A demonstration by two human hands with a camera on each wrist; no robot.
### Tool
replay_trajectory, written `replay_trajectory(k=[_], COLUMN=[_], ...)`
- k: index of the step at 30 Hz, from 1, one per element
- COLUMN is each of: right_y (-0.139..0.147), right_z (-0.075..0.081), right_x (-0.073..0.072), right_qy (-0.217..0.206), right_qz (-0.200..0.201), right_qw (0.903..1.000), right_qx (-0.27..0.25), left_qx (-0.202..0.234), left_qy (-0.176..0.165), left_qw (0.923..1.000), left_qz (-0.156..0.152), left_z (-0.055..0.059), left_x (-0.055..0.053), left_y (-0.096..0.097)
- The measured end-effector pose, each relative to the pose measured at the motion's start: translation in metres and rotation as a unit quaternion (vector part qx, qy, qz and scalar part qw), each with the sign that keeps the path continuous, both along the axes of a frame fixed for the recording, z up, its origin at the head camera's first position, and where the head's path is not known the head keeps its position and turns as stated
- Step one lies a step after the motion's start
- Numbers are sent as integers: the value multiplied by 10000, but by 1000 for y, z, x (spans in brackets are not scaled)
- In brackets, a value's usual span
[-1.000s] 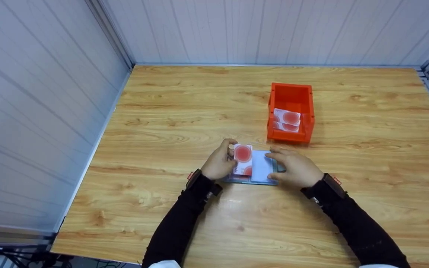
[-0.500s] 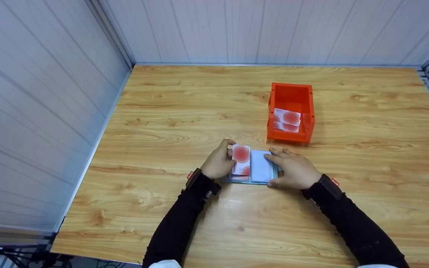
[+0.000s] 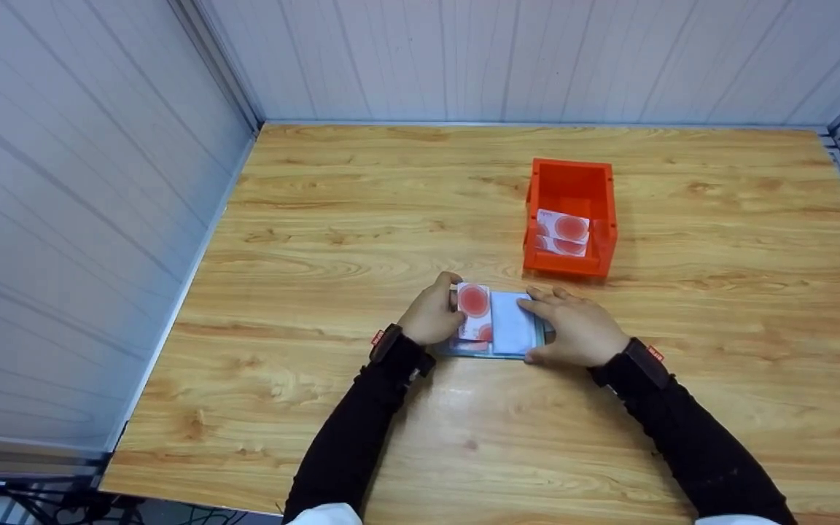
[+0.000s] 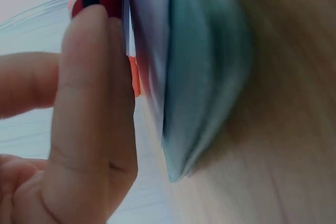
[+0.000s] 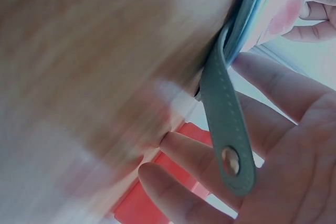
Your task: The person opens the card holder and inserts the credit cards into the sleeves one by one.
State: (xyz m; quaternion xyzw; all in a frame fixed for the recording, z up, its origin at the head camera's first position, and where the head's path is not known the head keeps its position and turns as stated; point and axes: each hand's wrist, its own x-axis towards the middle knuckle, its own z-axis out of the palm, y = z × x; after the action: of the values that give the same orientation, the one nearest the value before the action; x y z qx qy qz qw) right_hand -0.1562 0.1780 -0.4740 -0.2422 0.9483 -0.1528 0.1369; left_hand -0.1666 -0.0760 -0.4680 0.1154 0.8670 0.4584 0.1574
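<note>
A card holder [image 3: 514,324] with a green cover lies opened on the table, its clear and white sleeves facing up. Over its left half, my left hand [image 3: 431,313] pinches a white card [image 3: 474,312] with red circles between thumb and fingers. In the left wrist view the fingers [image 4: 94,103] stand behind the card, beside the holder's green edge [image 4: 194,77]. My right hand [image 3: 582,328] rests at the holder's right side, fingers extended, fingertips on the sleeve and its edge. A green strap [image 5: 226,114] with a metal snap sticks out under that palm.
An orange bin [image 3: 570,266] stands behind the right hand, with white-and-red cards [image 3: 563,232] inside. The wooden table [image 3: 318,219] meets light wall panels [image 3: 405,65] at the back and left. Cables [image 3: 208,515] hang below the front left edge.
The card in my left hand has shifted slightly left over the holder. My right hand has settled against the holder's right edge. The bin has stayed in place.
</note>
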Motion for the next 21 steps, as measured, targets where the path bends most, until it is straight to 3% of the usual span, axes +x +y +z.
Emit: replay_trajectory(k=[11, 21], right_y=[1, -1], right_z=[-1, 1], right_x=[-1, 0], right_qy=[122, 160], right_qz=[97, 116], right_qw=[9999, 9998], right_qx=[-33, -17], left_qx=[325, -557], left_qy=[-5, 344], left_qw=[9994, 9978], left_qz=[100, 98], left_z=[0, 1], left_x=[0, 2], left_y=[1, 5])
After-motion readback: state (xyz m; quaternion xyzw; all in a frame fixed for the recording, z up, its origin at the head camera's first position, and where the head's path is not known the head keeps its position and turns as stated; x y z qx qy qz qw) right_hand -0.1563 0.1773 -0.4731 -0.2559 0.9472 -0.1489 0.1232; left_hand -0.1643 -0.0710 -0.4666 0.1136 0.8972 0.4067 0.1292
